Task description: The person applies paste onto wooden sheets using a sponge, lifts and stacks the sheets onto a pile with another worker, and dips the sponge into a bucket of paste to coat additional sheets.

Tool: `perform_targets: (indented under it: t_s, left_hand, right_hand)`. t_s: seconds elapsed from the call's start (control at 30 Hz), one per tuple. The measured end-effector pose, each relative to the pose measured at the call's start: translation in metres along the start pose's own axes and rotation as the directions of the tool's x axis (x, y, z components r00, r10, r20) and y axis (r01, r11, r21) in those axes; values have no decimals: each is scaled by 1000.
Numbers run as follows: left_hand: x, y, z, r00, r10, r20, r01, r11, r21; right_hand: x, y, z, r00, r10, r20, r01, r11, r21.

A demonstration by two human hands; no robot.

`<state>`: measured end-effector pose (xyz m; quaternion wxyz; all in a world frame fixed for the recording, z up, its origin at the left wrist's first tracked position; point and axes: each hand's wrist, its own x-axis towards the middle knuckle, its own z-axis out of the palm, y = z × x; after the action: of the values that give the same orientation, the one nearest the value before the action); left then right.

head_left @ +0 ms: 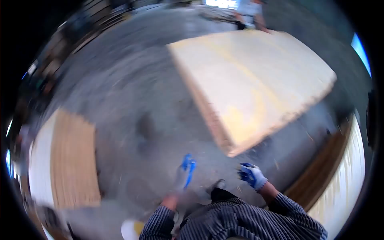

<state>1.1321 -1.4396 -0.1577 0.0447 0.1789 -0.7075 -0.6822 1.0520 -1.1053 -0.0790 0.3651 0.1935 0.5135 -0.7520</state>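
Observation:
My left hand (182, 174), in a pale glove, is smeared by motion over the floor. Bright blue shows at its fingers; whether that is glove coating or a held thing I cannot tell. My right hand (252, 176) wears a white and blue glove with the fingers curled in; what they hold, if anything, is hidden. Just beyond it is the near corner of a large stack of pale wooden sheets (256, 80), with yellowish patches on top and rough edges. Neither hand touches this stack.
Another sheet stack (74, 160) stands at the left, and one more (340, 184) lies close by my right arm. A person (252, 16) is at the far edge of the large stack, a hand on it. Grey concrete floor (132, 88) lies between the stacks.

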Motion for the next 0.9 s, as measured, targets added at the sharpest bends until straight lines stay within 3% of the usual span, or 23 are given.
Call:
perform_targets:
  t_s: [0.03, 0.1, 0.17, 0.2, 0.27, 0.33, 0.4, 0.47, 0.53, 0.7, 0.9]
  left_hand:
    - [10, 27, 13, 991, -62, 115, 66, 997, -30]
    - [28, 64, 45, 950, -114, 292, 129, 991, -30]
    - [35, 72, 68, 939, -195, 284, 246, 956, -158]
    - [46, 68, 84, 928, -175, 329, 230, 964, -136]
    - [65, 53, 104, 913, -335, 232, 388, 889, -244]
    - [77, 37, 116, 913, -308, 267, 375, 891, -256]
    - [93, 38, 128, 793, -472, 386, 600, 714, -360]
    - [109, 36, 151, 758, -427, 493, 624, 694, -359]
    - [122, 51, 166, 693, -390, 607, 693, 592, -411]
    - [158, 71, 177, 574, -537, 618, 786, 572, -234]
    - [166, 65, 174, 498, -599, 627, 827, 547, -133]
  right_hand:
    - [3, 7, -7, 999, 13, -32, -10, 996, 89]
    - [-5, 2, 1, 998, -6, -59, 12, 995, 99]
    - [0, 10, -2, 999, 3, -40, 5, 979, 204]
    - [1, 11, -2, 998, -2, -59, 17, 967, 255]
    - [16, 29, -12, 998, -63, -2, 59, 923, 381]
    - [8, 22, -2, 997, -16, -70, 42, 916, 400]
    - [5, 18, 0, 994, 28, -109, 24, 894, 448]
    - [19, 18, -14, 989, 41, -145, 36, 868, 495]
    - [27, 17, -22, 982, 29, -187, 69, 865, 497]
    - [24, -15, -9, 919, 153, -363, 87, 820, 565]
    - [19, -22, 13, 862, 119, -492, 201, 812, 549]
